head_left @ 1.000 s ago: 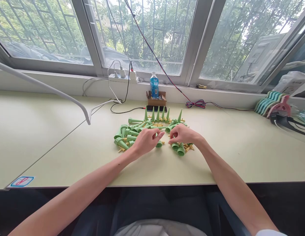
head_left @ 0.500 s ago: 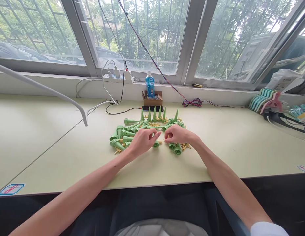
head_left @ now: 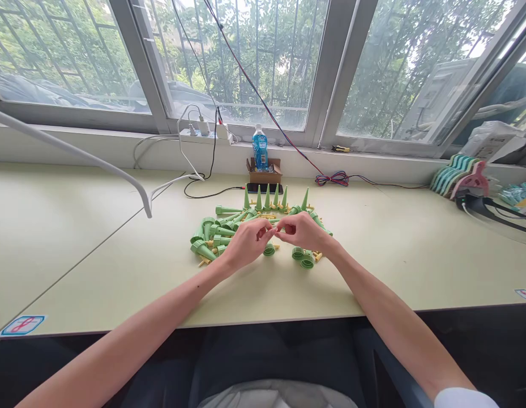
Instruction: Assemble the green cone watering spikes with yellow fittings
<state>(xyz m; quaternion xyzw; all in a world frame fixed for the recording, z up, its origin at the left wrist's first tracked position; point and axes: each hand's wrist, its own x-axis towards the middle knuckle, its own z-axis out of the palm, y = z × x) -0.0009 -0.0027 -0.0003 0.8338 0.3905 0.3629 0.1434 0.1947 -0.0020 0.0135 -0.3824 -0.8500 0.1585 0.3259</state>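
Note:
My left hand (head_left: 248,240) and my right hand (head_left: 303,232) meet over a pile of green plastic watering spikes, thumbs and fingertips pinched together. Whatever sits between the fingertips is too small and covered to make out. Beneath the left hand, a green spike (head_left: 269,250) shows its open round end. Two more spikes (head_left: 307,260) lie below the right hand with small yellow pieces (head_left: 317,256) beside them. Left of my left hand, several spikes (head_left: 202,249) lie heaped. Behind both hands several spikes (head_left: 267,198) stand upright in a row, yellow pieces at their bases.
A phone (head_left: 265,188) lies behind the row, before a small cardboard box (head_left: 264,176) and a blue bottle (head_left: 260,148). A white curved stand (head_left: 97,159) reaches in from the left. Bundled cable (head_left: 333,179), hangers (head_left: 458,175) and a black headset (head_left: 492,207) are toward the right.
My right hand has moved left and slightly up, away from the spikes on the right, and its fingertips now meet those of my left hand. The left hand has barely moved.

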